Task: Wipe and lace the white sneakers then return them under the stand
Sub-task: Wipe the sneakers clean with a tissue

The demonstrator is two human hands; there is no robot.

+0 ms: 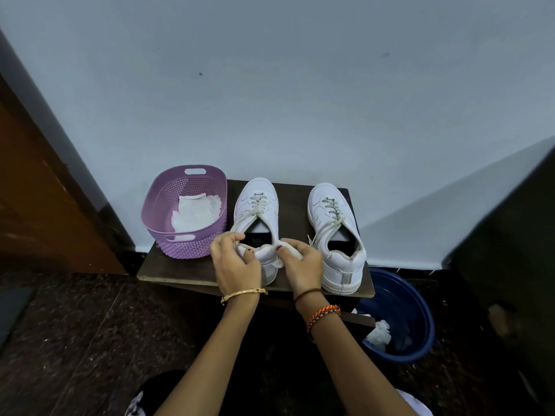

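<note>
Two white sneakers stand side by side on a low dark wooden stand, toes toward the wall. My left hand grips the heel collar of the left sneaker from its left side, thumb on the rim. My right hand holds a crumpled white wipe against the right side of that same heel. The right sneaker stands untouched, its grey laces loose and trailing off to its left.
A purple perforated basket with white wipes inside sits on the stand's left end. A blue bucket holding a used white wipe stands on the dark floor at the lower right. A brown door is on the left, dark furniture on the right.
</note>
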